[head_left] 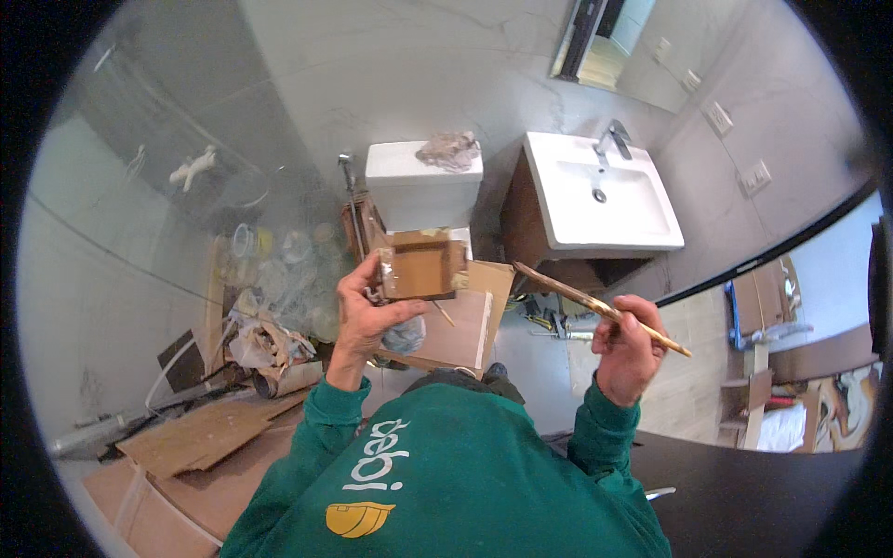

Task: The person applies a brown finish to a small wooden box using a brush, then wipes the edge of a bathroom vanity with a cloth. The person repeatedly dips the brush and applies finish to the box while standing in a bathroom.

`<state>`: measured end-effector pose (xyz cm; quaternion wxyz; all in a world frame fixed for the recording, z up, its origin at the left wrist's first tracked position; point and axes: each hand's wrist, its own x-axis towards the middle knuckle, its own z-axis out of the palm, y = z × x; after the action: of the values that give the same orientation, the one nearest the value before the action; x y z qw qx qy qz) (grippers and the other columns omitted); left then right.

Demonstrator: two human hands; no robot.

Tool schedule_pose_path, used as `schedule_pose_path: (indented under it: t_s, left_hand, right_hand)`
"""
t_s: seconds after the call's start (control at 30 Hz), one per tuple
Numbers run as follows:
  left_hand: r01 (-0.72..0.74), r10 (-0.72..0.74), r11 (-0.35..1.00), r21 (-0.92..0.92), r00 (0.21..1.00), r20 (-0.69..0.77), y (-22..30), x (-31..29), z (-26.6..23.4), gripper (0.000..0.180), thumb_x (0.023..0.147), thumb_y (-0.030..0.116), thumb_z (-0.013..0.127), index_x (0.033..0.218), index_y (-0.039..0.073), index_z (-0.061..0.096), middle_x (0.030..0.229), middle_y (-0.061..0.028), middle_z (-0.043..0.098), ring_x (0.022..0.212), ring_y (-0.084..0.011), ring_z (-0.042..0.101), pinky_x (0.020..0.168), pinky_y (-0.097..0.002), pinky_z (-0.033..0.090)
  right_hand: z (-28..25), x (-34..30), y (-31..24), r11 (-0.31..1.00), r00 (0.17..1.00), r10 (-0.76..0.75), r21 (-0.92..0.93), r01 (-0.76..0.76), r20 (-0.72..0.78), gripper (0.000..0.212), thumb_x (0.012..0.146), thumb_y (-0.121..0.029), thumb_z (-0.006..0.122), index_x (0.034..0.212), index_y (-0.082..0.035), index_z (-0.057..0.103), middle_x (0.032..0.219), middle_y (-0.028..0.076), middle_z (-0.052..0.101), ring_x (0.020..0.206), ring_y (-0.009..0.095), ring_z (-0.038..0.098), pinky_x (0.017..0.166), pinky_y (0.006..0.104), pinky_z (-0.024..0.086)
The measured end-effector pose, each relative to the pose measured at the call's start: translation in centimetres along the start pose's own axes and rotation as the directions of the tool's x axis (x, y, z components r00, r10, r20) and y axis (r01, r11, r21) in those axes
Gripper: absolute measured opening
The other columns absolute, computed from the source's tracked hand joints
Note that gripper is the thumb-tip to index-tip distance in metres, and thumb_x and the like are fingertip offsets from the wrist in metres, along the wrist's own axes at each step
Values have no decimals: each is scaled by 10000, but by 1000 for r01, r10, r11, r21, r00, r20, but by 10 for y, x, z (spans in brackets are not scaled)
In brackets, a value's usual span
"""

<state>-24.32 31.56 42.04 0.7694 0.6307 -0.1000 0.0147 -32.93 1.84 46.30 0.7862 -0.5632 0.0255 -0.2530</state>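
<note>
My left hand (361,312) is closed around the side of a small open box (423,268), brown inside with pale smears on its rim. Below that hand shows a crumpled greyish wad (405,333); whether my fingers hold it too, I cannot tell. A thin light stick (444,313) pokes out under the box. Pinched in my right hand (633,344) is a slim wooden paintbrush (579,296), its dark tip pointing left, toward the box but apart from it. Its pale handle end sticks out past my fingers on the right.
Ahead stands a white toilet (409,191) with a crumpled rag (448,151) on its tank. A white sink (605,209) is to its right. Cardboard (446,339) and tools (555,319) lie on the floor. At left, scrap boards (209,430) lie near a glass panel (279,214).
</note>
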Motion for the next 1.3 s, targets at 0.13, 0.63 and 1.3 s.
schedule_pose_path:
  t_s: [0.13, 0.63, 1.3]
  left_hand:
    - [-84, 82, 996, 29, 993, 88, 5, -1, 1, 675, 605, 102, 911, 1196, -10, 606, 1040, -56, 686, 933, -124, 645, 860, -288, 543]
    - [-216, 182, 947, 240, 971, 153, 10, -11, -3, 801, 574, 164, 934, 1271, 6, 573, 1204, -55, 600, 965, -152, 644, 832, -294, 552]
    - [-115, 87, 986, 122, 973, 212, -5, -1, -6, 866, 557, 141, 946, 1311, -6, 546, 1200, -72, 628, 990, -156, 638, 856, -291, 551]
  right_hand:
    - [18, 1, -22, 994, 977, -28, -93, 48, 210, 258, 848, -136, 614, 1024, 44, 666, 777, 176, 690, 597, 191, 640, 495, 263, 463]
    - [73, 19, -37, 901, 865, 161, -429, 68, 475, 218, 762, -77, 648, 941, 41, 688, 837, 116, 662, 723, 147, 623, 667, 259, 484]
    - [85, 17, -35, 791, 781, 16, -486, 372, 624, 197, 737, -31, 663, 920, 39, 682, 881, 165, 663, 791, 269, 659, 719, 332, 517]
